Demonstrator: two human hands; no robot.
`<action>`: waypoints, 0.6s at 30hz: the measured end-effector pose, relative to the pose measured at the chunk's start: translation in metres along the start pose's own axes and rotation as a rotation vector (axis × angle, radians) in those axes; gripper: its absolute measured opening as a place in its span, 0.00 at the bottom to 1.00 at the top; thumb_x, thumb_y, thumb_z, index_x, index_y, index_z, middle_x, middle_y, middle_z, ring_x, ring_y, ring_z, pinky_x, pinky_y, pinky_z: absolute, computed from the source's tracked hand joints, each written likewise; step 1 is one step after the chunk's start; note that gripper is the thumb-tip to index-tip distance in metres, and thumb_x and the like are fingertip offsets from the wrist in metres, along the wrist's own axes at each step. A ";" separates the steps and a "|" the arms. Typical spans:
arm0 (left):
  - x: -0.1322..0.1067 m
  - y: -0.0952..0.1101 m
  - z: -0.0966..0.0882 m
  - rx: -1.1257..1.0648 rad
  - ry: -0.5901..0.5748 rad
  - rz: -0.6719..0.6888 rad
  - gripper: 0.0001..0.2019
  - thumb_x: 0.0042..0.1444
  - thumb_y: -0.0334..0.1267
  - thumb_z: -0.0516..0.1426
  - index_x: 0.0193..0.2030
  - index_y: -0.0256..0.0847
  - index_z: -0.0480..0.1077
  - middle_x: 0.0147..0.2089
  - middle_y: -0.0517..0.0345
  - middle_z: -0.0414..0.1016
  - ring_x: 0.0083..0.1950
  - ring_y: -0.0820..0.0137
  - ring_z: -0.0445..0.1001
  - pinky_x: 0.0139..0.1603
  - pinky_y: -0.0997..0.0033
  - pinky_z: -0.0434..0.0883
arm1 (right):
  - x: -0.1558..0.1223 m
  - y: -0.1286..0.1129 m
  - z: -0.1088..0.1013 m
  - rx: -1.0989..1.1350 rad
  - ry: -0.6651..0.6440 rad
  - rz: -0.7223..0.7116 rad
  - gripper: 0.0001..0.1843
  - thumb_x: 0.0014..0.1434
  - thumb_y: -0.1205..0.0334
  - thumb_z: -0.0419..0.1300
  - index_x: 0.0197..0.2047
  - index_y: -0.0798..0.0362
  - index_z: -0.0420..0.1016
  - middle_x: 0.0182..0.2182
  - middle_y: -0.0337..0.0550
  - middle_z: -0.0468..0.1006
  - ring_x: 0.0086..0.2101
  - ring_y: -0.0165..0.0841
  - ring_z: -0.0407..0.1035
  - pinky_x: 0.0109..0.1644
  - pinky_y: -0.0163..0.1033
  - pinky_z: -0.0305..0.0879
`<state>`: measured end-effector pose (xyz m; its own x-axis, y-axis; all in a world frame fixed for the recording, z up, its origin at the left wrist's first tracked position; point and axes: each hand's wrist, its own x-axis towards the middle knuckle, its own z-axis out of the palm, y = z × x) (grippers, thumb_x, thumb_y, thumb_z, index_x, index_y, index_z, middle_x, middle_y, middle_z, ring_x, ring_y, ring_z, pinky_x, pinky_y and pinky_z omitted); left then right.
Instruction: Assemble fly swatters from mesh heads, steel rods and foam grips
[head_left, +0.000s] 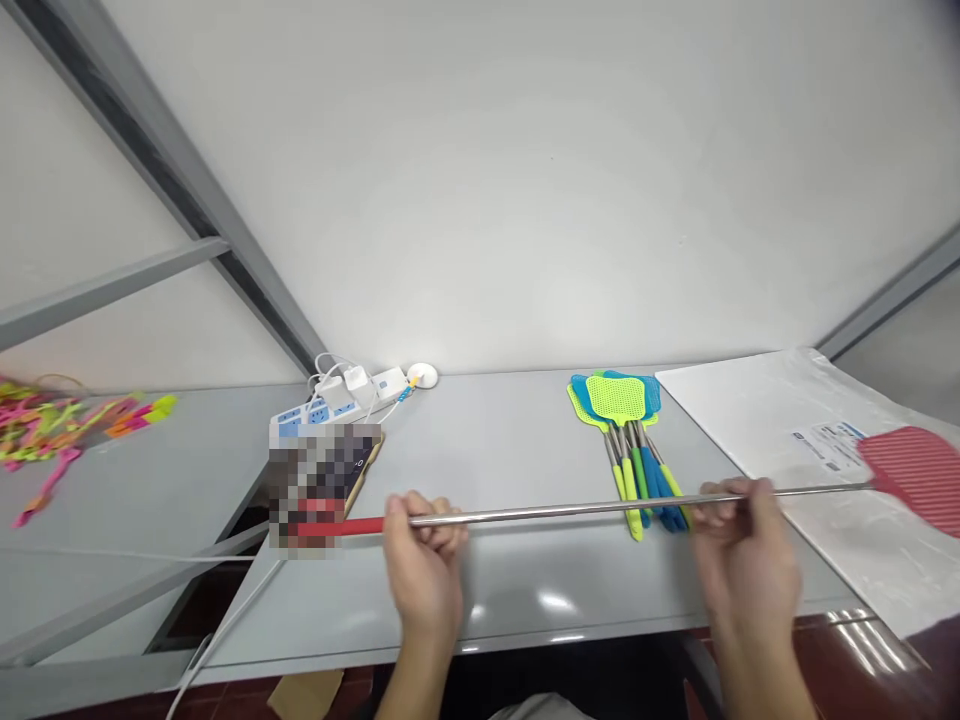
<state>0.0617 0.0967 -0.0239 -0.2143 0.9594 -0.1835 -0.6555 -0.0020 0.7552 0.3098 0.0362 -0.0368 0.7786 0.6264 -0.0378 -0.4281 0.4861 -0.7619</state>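
Note:
A red fly swatter (547, 513) with a long metal rod stretches sideways above the table, its red paddle at the far right and its red handle at the left. My left hand (426, 560) is closed around the rod where it meets the handle. Further along, my right hand (742, 550) grips the rod on the paddle side. Beyond the rod lies a bunch of several fly swatters (619, 400) with yellow-green and blue heads and yellow, green and blue handles. The handle's left end is blurred by pixelation.
A power strip (319, 412) with white plugs and cables lies at the back left, near a round white object (422, 376). A pixelated dark item (322, 480) sits in front of it. White wrapped sheet (750, 410) covers the right side. Colourful pieces (67, 425) lie on the left table.

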 end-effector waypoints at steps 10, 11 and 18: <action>0.024 0.005 -0.022 0.090 -0.067 -0.107 0.21 0.61 0.55 0.54 0.24 0.42 0.61 0.23 0.65 0.56 0.21 0.75 0.54 0.23 0.73 0.60 | -0.015 0.025 0.011 -0.162 -0.095 0.236 0.11 0.60 0.53 0.64 0.35 0.53 0.77 0.22 0.34 0.61 0.24 0.27 0.56 0.27 0.34 0.60; 0.028 0.011 -0.027 0.083 -0.062 -0.094 0.19 0.61 0.54 0.55 0.27 0.42 0.64 0.25 0.63 0.60 0.23 0.74 0.57 0.25 0.72 0.62 | -0.012 0.025 0.008 -0.181 -0.109 0.257 0.12 0.59 0.52 0.64 0.36 0.53 0.78 0.22 0.35 0.62 0.25 0.27 0.57 0.28 0.35 0.61; 0.038 0.051 -0.047 -0.182 0.072 0.063 0.14 0.58 0.43 0.56 0.26 0.40 0.61 0.28 0.63 0.58 0.29 0.74 0.61 0.33 0.70 0.69 | -0.002 0.017 0.013 -0.004 -0.049 0.324 0.22 0.62 0.41 0.56 0.37 0.52 0.77 0.26 0.37 0.66 0.27 0.29 0.62 0.30 0.37 0.65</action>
<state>-0.0137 0.1200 -0.0216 -0.3063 0.9330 -0.1888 -0.7574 -0.1188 0.6420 0.2952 0.0514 -0.0410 0.5792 0.7766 -0.2477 -0.6482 0.2546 -0.7176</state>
